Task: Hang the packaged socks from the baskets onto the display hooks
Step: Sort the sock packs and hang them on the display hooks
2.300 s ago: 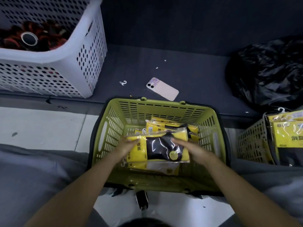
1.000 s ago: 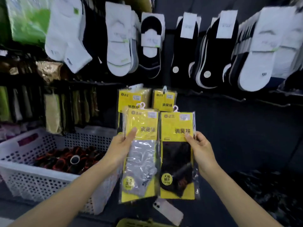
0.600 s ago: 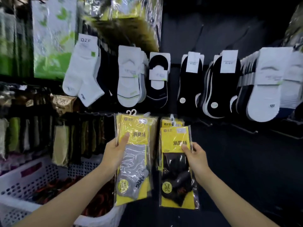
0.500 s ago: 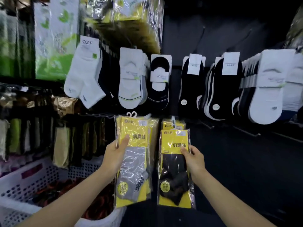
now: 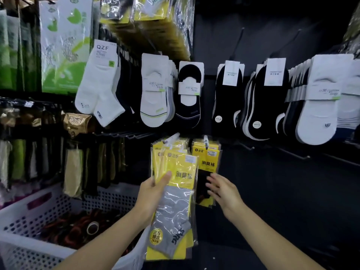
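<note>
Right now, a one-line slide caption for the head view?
Left hand grips a grey-sock pack; open right hand hovers beside the hung black-sock packs.

Our left hand [image 5: 153, 193] was raised on an outstretched forearm, thumb pressed on the front of a sock pack [image 5: 175, 201], fingers hidden behind it. Our right hand [image 5: 224, 191] was held forward, fingers straight and spread, holding nothing.
</note>
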